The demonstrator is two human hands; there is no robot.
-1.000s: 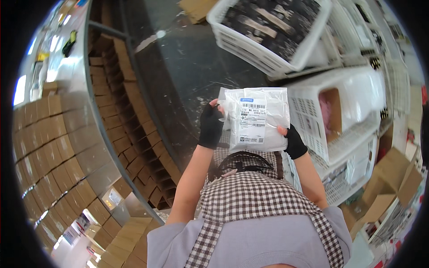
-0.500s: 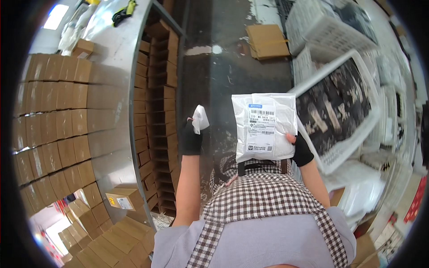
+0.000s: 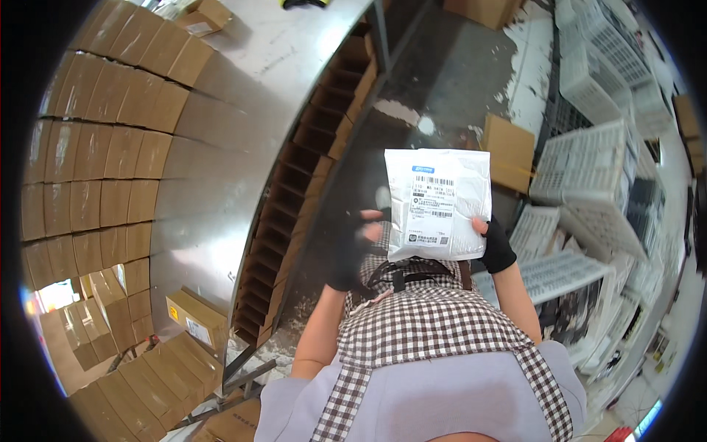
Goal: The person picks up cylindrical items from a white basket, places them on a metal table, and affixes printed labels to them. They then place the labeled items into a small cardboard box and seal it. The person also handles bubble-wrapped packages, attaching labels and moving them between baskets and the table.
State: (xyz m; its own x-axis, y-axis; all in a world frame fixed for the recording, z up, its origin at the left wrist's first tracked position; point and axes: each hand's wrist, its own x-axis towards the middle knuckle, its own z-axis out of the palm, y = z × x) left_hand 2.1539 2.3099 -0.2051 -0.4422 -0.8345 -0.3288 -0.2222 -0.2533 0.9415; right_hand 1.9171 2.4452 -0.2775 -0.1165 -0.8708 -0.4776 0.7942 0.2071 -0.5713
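Observation:
A white plastic mailing bag [image 3: 464,191] with a printed label faces up in front of my chest. My right hand [image 3: 497,247], in a black fingerless glove, grips its right edge, the thumb on top and the other fingers hidden beneath. At the bag's left side is my left hand [image 3: 353,247], gloved the same way and smeared by motion. Its fingertips look apart, and I see nothing between them. A small whitish blur [image 3: 383,197] shows just beyond those fingertips, beside the bag; whether it is a scrap of paper I cannot tell.
To the left runs a metal table [image 3: 213,155] stacked with brown cartons [image 3: 103,151], a single labelled carton [image 3: 197,318] near its edge. Cardboard compartments [image 3: 294,195] line the space under it. On the right stand white plastic crates [image 3: 585,158] and a flattened carton [image 3: 508,151] on the floor.
My left hand has come rightward to the bag's side; the white scrap it held no longer shows clearly in it. The surroundings have turned in view, while the bag stays in my right hand.

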